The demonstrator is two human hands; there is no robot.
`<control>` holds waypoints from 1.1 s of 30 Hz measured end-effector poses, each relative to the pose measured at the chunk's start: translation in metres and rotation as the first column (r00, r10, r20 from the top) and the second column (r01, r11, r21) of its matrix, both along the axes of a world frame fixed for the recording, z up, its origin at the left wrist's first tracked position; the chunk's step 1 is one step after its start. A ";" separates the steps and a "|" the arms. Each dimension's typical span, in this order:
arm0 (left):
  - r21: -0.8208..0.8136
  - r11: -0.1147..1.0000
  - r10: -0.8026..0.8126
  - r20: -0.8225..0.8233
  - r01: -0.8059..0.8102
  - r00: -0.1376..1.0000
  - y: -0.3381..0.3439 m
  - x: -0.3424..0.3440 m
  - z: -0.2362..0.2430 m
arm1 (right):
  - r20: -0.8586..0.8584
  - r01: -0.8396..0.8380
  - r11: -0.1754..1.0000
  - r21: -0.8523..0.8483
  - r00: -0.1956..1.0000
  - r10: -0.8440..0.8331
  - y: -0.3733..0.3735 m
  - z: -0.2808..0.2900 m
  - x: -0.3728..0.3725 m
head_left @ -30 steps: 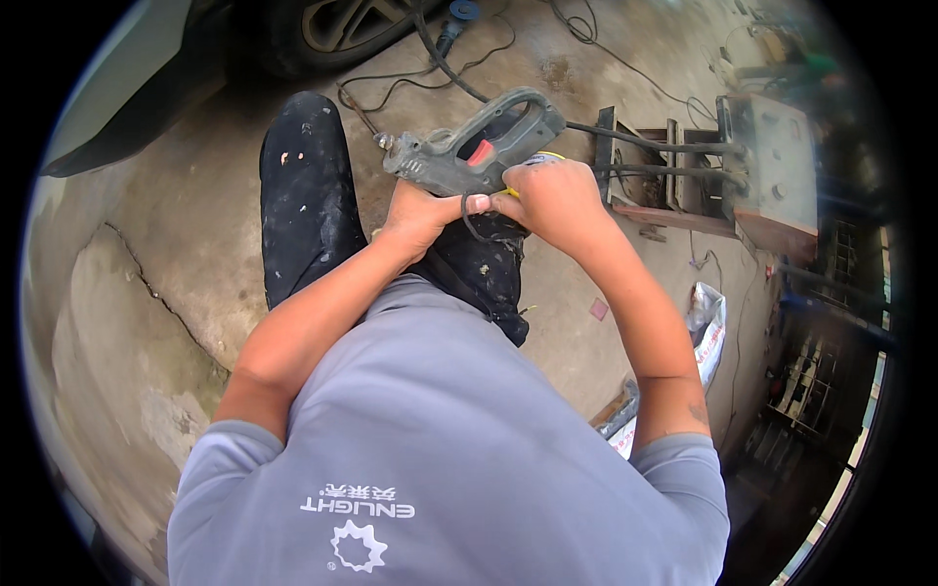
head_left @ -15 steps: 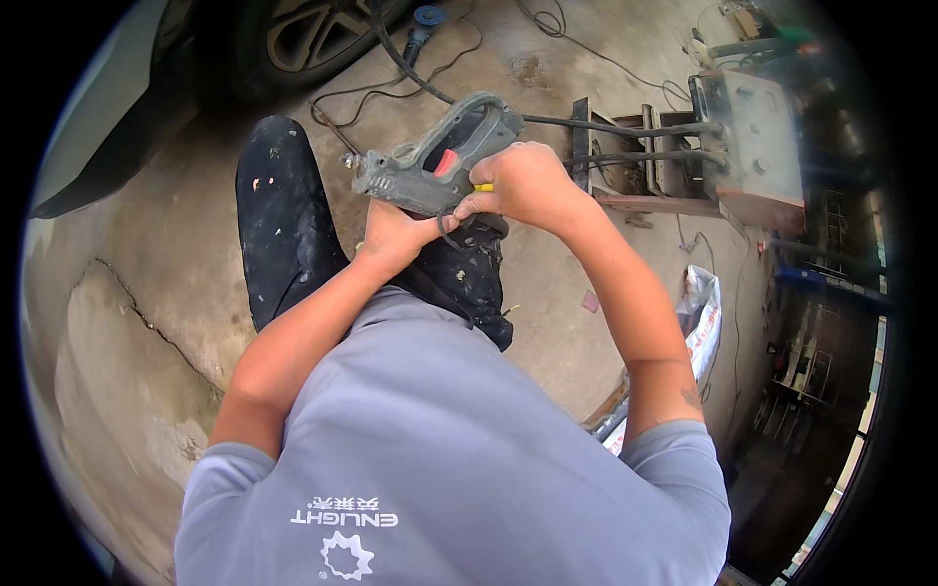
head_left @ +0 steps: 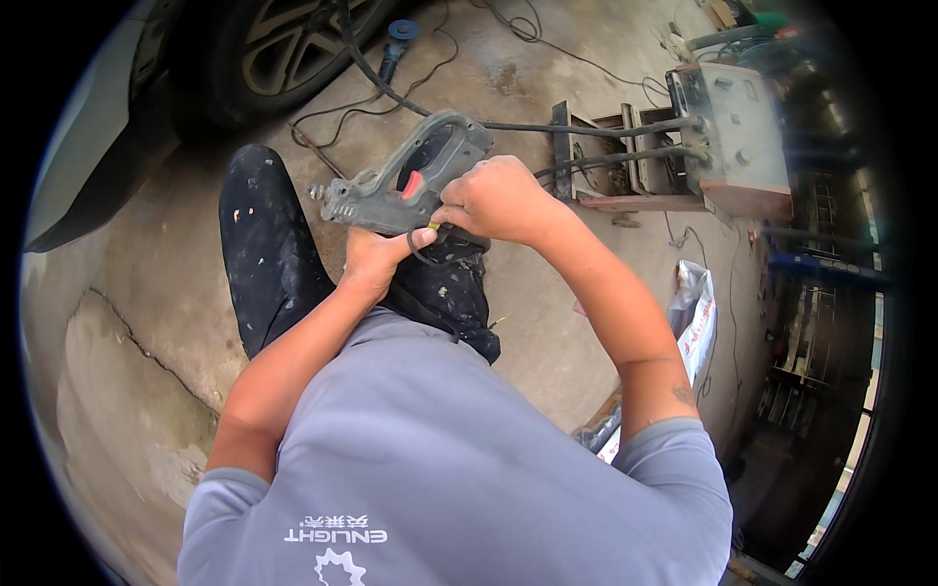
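A grey, dust-covered tool gun [head_left: 376,207] with a closed handle and a red trigger [head_left: 412,185] lies over my thighs, its metal tip pointing left. My left hand [head_left: 376,259] is closed at the gun's lower edge, its fingers partly hidden underneath. Its thumb presses by a thin dark cable [head_left: 415,252] that loops out of the gun. Bent over the gun's near side, my right hand [head_left: 493,200] pinches a small yellow piece [head_left: 434,226] against my left thumb. Only a bit of that yellow piece shows, so its kind is unclear.
A car wheel [head_left: 298,49] stands at the upper left. A blue-and-black angle grinder [head_left: 396,49] lies beyond the gun. Thick black cables [head_left: 606,127] run to a box-shaped machine [head_left: 738,142] at the right. A silver bag [head_left: 692,313] lies beside my right arm.
The gun and both hands have shifted slightly left and down in view. My right fingers have come closer to my left thumb, and less of the yellow piece shows.
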State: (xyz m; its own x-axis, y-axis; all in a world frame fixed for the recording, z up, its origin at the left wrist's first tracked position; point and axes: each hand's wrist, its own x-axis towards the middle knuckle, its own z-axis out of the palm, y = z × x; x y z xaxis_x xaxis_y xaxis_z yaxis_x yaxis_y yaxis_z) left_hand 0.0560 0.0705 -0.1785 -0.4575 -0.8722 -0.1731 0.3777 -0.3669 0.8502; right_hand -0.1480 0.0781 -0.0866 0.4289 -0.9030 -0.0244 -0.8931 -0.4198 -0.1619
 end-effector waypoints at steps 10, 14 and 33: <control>-0.074 0.996 -0.045 0.053 0.048 0.998 -0.017 -0.001 -0.018 | 0.153 -0.071 0.996 0.049 0.986 0.062 0.008 0.001 -0.034; 0.048 0.998 -0.044 -0.044 0.046 0.998 -0.021 0.002 -0.009 | 0.205 -0.127 0.976 -0.179 0.965 0.163 0.010 -0.020 -0.048; -0.255 0.954 -0.109 0.205 0.161 0.973 -0.038 0.006 0.028 | 0.787 0.075 0.963 0.260 0.561 -0.257 -0.032 -0.085 0.009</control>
